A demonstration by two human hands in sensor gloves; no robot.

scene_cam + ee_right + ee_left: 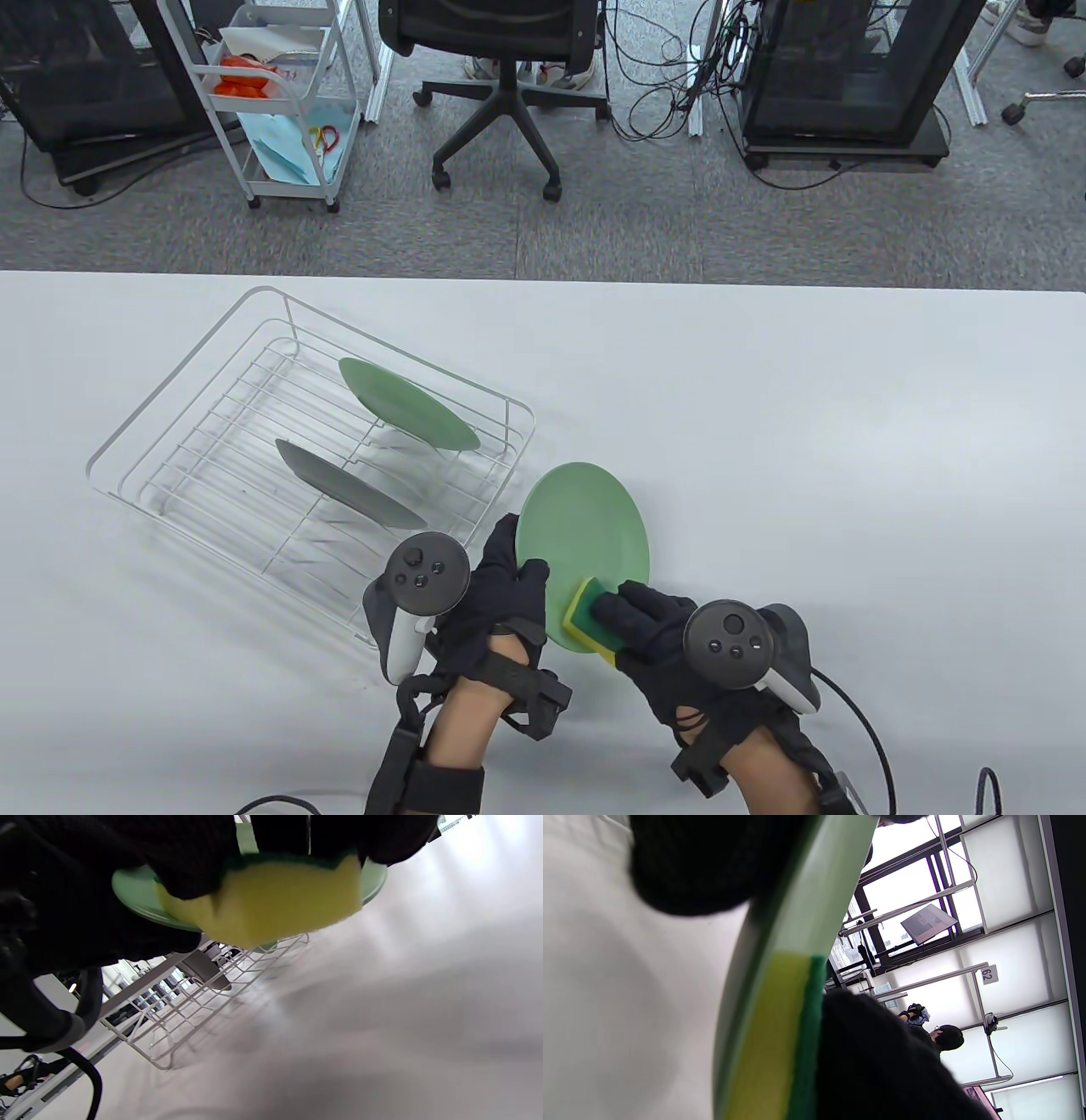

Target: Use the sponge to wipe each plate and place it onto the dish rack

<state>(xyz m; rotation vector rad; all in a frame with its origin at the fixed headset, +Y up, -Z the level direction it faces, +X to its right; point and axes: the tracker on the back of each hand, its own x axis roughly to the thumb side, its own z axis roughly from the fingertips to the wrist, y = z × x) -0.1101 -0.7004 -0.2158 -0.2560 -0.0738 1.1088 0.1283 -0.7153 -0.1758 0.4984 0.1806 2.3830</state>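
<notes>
My left hand [509, 586] grips the left rim of a green plate [585, 531] and holds it tilted just above the table, right of the rack. My right hand [640, 624] holds a yellow and green sponge [585, 613] against the plate's near part. In the left wrist view the plate's edge [814, 899] and the sponge [780, 1035] fill the middle. In the right wrist view the sponge [275, 899] sits under my fingers, against the plate [135, 895]. A white wire dish rack [212, 340] holds a green plate [407, 403] and a grey plate [348, 486], both standing on edge.
The rack [199, 1001] lies on the table's left half, its near corner close to my left hand. Beyond the table's far edge stand an office chair [501, 59], a white cart [280, 102] and black cabinets [840, 76]. A cable [865, 730] trails from my right wrist.
</notes>
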